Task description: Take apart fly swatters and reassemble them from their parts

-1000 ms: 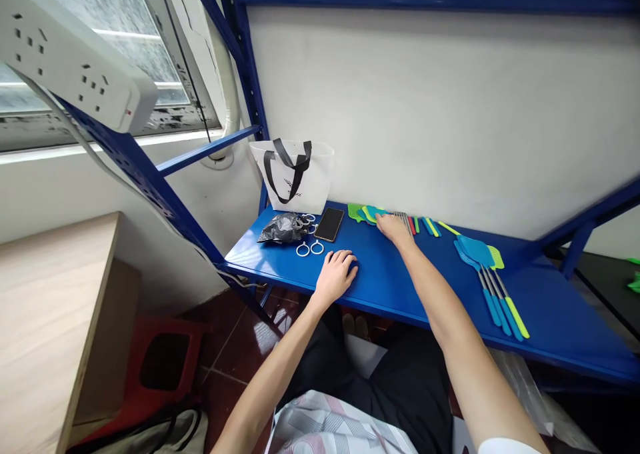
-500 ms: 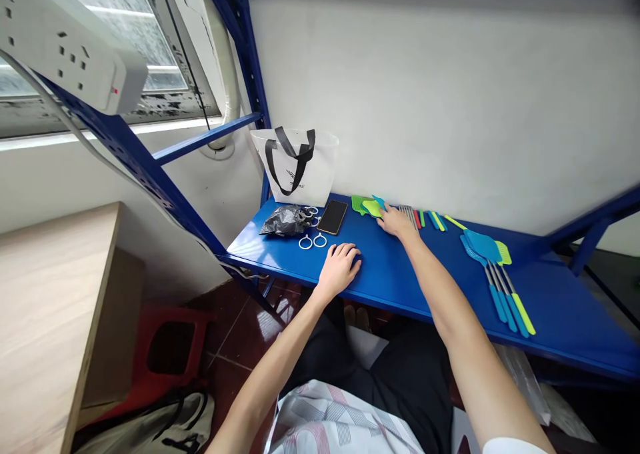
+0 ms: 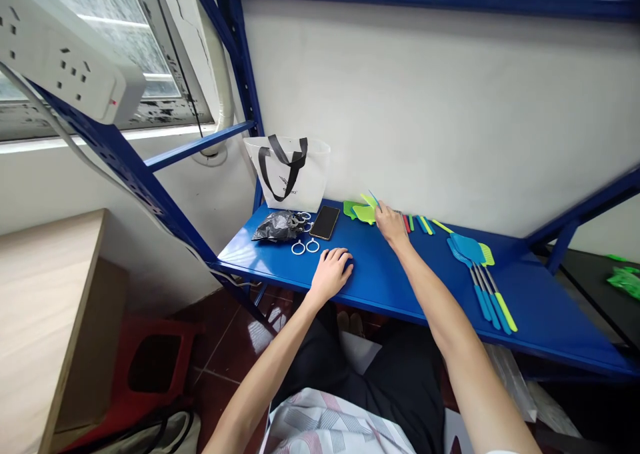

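Observation:
My left hand (image 3: 331, 271) rests palm down near the front edge of the blue shelf (image 3: 370, 267), its fingers stretched out and holding nothing. At the back, my right hand (image 3: 391, 223) is closed on fly swatters; a blue head (image 3: 374, 198) and a yellow-green head (image 3: 369, 201) stick up tilted by its fingers. Beneath them lie a lime fly swatter head (image 3: 365, 214) and a green one (image 3: 349, 209). The handles in the grip are partly hidden by the hand. Several more swatters with blue and lime heads (image 3: 468, 247) lie fanned at the right.
A phone (image 3: 325, 222), white rings (image 3: 312, 245), a black plastic bag (image 3: 275, 227) and a white tote bag (image 3: 315, 174) are on the left side. Red, green and blue handles (image 3: 425, 225) line the back. A power strip (image 3: 70, 61) hangs at upper left.
My right hand has raised and tilted the blue and a yellow-green swatter head off the pile. My left hand stays on the shelf. The camera view has shifted slightly.

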`<state>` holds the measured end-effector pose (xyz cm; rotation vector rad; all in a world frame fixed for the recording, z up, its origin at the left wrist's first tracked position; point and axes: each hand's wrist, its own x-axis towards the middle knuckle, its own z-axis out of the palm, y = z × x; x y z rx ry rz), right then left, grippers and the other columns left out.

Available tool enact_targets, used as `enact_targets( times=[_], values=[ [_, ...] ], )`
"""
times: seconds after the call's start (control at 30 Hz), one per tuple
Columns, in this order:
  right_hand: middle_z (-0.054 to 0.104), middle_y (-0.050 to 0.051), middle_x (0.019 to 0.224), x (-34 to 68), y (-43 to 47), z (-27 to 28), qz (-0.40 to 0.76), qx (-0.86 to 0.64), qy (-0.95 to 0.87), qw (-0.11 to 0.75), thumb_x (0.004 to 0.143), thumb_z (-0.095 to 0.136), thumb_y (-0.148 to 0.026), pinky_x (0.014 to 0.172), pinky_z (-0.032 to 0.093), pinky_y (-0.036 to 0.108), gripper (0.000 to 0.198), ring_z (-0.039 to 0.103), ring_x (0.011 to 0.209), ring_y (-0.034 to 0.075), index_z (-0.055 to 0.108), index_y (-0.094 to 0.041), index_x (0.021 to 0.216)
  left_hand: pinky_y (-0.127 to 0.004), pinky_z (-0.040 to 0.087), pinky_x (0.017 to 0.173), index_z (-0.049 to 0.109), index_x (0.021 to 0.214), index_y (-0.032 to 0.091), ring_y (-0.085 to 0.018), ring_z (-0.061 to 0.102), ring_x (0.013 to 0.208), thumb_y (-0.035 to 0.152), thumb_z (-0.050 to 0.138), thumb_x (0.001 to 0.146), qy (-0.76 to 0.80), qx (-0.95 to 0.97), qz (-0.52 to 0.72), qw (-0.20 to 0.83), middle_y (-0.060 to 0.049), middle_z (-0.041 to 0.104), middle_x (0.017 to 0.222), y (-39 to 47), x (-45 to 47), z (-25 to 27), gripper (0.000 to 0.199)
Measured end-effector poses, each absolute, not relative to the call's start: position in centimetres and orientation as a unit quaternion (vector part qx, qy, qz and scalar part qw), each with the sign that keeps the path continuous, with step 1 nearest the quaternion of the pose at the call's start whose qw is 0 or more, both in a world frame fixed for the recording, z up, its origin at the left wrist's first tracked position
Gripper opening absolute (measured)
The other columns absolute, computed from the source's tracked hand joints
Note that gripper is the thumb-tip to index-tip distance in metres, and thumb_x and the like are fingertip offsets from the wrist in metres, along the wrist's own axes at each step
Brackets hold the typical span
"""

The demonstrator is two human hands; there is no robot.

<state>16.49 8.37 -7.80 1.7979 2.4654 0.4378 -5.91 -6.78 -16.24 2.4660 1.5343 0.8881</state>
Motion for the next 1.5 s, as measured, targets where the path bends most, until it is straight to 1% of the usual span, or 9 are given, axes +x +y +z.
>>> enact_targets(
  times=[0.13, 0.3, 0.47, 0.63, 0.77, 0.87, 1.03, 1.3, 1.5],
  values=[
    [0.053, 0.024, 0.165, 16.5, 3.8, -7.9, 0.178, 0.521, 0.835, 0.022, 0.111, 0.032, -0.015, 0.100, 0.056, 0.043, 0.060, 0.062, 0.127, 0.035, 0.045, -0.017, 0.169, -0.053, 0.039, 0.125, 0.063, 0.138, 0.029, -0.030, 0.060, 0.142, 0.036, 0.049, 0.114, 0.501, 0.814, 0.289, 0.052, -0.009, 0.068, 0.149, -6.5, -5.9, -16.6, 0.029],
    [0.065, 0.018, 0.153, 15.8, -3.6, -9.5, 0.187, 0.444, 0.876, 0.029, 0.116, 0.033, -0.029, 0.088, 0.056, 0.037, 0.066, 0.067, 0.116, 0.031, 0.019, -0.034, 0.180, -0.053, 0.038, 0.124, 0.031, 0.169, 0.016, -0.033, 0.059, 0.145, 0.038, 0.045, 0.113, 0.512, 0.797, 0.317, 0.050, -0.019, 0.065, 0.153, -6.2, -5.8, -17.6, 0.062],
    [0.068, 0.015, 0.153, 17.3, -5.9, -9.5, 0.122, 0.415, 0.901, -0.005, 0.116, 0.035, -0.060, 0.087, 0.056, 0.034, 0.065, 0.064, 0.128, 0.032, 0.044, -0.030, 0.173, -0.053, 0.038, 0.125, 0.041, 0.163, 0.018, -0.032, 0.060, 0.144, 0.035, 0.045, 0.113, 0.507, 0.803, 0.311, 0.037, -0.018, 0.065, 0.153, -6.1, -5.7, -17.9, 0.053],
    [0.066, 0.018, 0.153, 23.8, -1.4, -8.4, 0.137, 0.633, 0.757, -0.081, 0.117, 0.031, -0.038, 0.094, 0.058, 0.038, 0.055, 0.062, 0.134, 0.032, 0.050, -0.023, 0.167, -0.054, 0.039, 0.125, 0.054, 0.152, 0.021, -0.031, 0.061, 0.143, 0.034, 0.045, 0.115, 0.511, 0.806, 0.296, 0.037, -0.015, 0.067, 0.151, -6.2, -5.7, -17.2, 0.040],
    [0.067, 0.026, 0.146, 31.5, 2.7, -9.0, 0.117, 0.755, 0.643, -0.056, 0.109, 0.041, -0.022, 0.107, 0.054, 0.050, 0.053, 0.062, 0.135, 0.037, 0.057, -0.012, 0.159, -0.050, 0.043, 0.125, 0.057, 0.153, 0.027, -0.027, 0.059, 0.146, 0.034, 0.038, 0.117, 0.491, 0.811, 0.311, 0.063, -0.011, 0.065, 0.154, -7.0, -5.8, -16.0, 0.042],
    [0.063, 0.027, 0.151, 36.2, 5.1, -9.7, 0.077, 0.806, 0.586, -0.004, 0.110, 0.039, -0.026, 0.110, 0.052, 0.055, 0.053, 0.059, 0.142, 0.039, 0.056, -0.012, 0.158, -0.048, 0.043, 0.127, 0.060, 0.154, 0.033, -0.028, 0.056, 0.151, 0.045, 0.044, 0.116, 0.439, 0.839, 0.308, 0.095, -0.008, 0.061, 0.161, -7.6, -5.4, -15.3, 0.043],
    [0.067, 0.024, 0.147, 39.9, 9.0, -9.8, 0.040, 0.813, 0.581, 0.029, 0.109, 0.046, -0.034, 0.105, 0.054, 0.050, 0.050, 0.064, 0.138, 0.036, 0.062, -0.019, 0.154, -0.060, 0.028, 0.136, 0.057, 0.160, 0.040, -0.034, 0.046, 0.159, 0.068, 0.054, 0.108, 0.381, 0.883, 0.261, 0.090, -0.006, 0.050, 0.172, -6.5, -4.0, -15.4, 0.059],
    [0.071, 0.023, 0.141, 40.6, 12.0, -11.2, 0.026, 0.806, 0.590, 0.043, 0.109, 0.046, -0.029, 0.111, 0.047, 0.054, 0.037, 0.065, 0.136, 0.035, 0.075, -0.019, 0.131, -0.062, 0.029, 0.137, 0.059, 0.158, 0.035, -0.035, 0.037, 0.164, 0.068, 0.054, 0.107, 0.446, 0.850, 0.266, 0.088, -0.008, 0.049, 0.171, -5.4, -3.3, -16.4, 0.061],
    [0.079, 0.016, 0.128, 40.4, 14.1, -11.2, -0.029, 0.815, 0.578, 0.039, 0.109, 0.049, -0.052, 0.098, 0.055, 0.044, 0.042, 0.074, 0.119, 0.034, 0.077, -0.024, 0.124, -0.065, 0.022, 0.138, 0.050, 0.166, 0.035, -0.036, 0.038, 0.163, 0.072, 0.056, 0.105, 0.450, 0.850, 0.256, 0.095, -0.010, 0.048, 0.172, -5.2, -2.5, -16.1, 0.072]
  ],
)
